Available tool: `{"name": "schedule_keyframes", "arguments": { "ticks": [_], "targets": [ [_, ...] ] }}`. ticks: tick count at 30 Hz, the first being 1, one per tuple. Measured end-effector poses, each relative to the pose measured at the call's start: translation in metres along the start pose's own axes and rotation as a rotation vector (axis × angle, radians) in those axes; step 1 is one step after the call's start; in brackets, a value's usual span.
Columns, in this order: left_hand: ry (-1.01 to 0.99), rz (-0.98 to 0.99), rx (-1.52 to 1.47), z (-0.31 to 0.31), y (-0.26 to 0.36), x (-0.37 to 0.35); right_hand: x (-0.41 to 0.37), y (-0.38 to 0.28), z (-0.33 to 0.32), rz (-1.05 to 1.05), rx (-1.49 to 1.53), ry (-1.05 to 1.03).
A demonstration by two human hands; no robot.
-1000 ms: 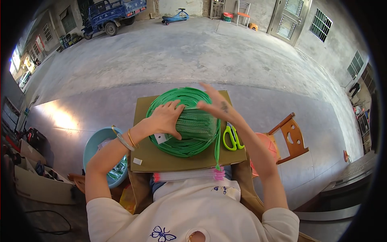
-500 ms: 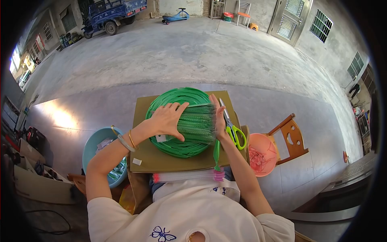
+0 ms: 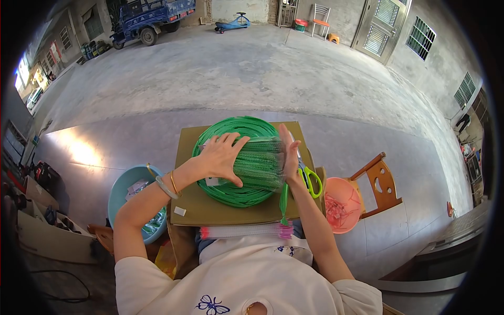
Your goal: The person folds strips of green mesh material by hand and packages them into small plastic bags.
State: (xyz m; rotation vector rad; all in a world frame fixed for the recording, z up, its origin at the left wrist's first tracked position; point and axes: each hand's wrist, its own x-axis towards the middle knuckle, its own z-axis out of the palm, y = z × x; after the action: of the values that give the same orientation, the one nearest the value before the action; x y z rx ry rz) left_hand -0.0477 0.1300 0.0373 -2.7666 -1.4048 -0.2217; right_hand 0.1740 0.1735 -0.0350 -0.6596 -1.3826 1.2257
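On a brown cardboard box (image 3: pixel 185 202) lies a large coil of flat green strip (image 3: pixel 245 125). A bundle of green mesh netting (image 3: pixel 258 165) with clear, frayed-looking ends rests on top of the coil. My left hand (image 3: pixel 224 159) spans the bundle from its left side, thumb and fingers spread around its width. At the bundle's right end, my right hand (image 3: pixel 290 157) stands upright with its flat palm against the loose ends and its fingers stretched out. Just beside it are scissors with lime-green handles (image 3: pixel 313 184), partly hidden by that hand. A green strip tail (image 3: pixel 284 207) hangs over the front edge.
Clear sticks with pink ends (image 3: pixel 247 231) lie across my lap. A blue basin (image 3: pixel 119 186) with packets stands left; a pink basin (image 3: pixel 344 223) with pink strips stands right, by a wooden chair (image 3: pixel 386 184). A blue three-wheeled truck (image 3: pixel 152 21) is parked far back.
Both hands stay at the bundle. My right palm is a little more upright against the loose ends. The whole view has shifted slightly.
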Motion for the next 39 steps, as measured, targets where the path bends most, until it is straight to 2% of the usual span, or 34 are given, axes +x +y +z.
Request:
{"name": "schedule_keyframes", "arguments": {
  "ticks": [2,5,9,15,19,22,25,28,31,33,35,38,39],
  "targets": [
    [-0.014,-0.005,-0.008,-0.004,0.0,0.001,0.0,-0.007,0.002,-0.037,0.079,0.112],
    [-0.043,-0.015,-0.007,-0.007,0.003,0.004,-0.01,-0.004,0.011,0.052,0.028,-0.005],
    [-0.056,-0.023,-0.009,-0.006,0.001,0.002,-0.008,-0.005,-0.001,-0.045,0.088,0.159],
    [-0.095,-0.019,-0.015,-0.006,-0.001,0.003,-0.025,-0.007,0.016,-0.009,-0.026,0.075],
    [-0.129,-0.031,-0.035,-0.01,0.0,0.001,-0.022,-0.013,0.021,-0.042,0.052,0.168],
    [-0.126,-0.038,-0.034,-0.011,0.002,0.002,-0.022,-0.009,0.025,-0.024,-0.017,0.052],
    [-0.111,-0.033,-0.037,-0.01,0.001,0.001,-0.019,-0.001,0.024,-0.02,0.12,0.088],
    [-0.111,-0.035,-0.039,-0.009,0.002,0.001,-0.015,-0.003,0.023,-0.017,0.081,0.124],
    [-0.112,-0.055,-0.033,-0.01,0.002,0.0,0.003,-0.048,0.018,-0.103,-0.456,0.059],
    [-0.097,-0.052,-0.017,-0.008,0.001,0.001,0.011,-0.083,0.034,-0.177,-0.965,-0.259],
    [-0.101,-0.056,-0.024,-0.007,0.001,0.001,0.012,-0.082,0.044,-0.322,-1.366,-0.52],
    [-0.066,-0.037,-0.049,-0.006,-0.003,-0.001,0.022,-0.079,0.048,-0.054,-1.583,-0.795],
    [-0.048,-0.027,-0.064,-0.005,-0.004,-0.002,0.025,-0.076,0.049,-0.042,-1.575,-0.79]
  ]
}}
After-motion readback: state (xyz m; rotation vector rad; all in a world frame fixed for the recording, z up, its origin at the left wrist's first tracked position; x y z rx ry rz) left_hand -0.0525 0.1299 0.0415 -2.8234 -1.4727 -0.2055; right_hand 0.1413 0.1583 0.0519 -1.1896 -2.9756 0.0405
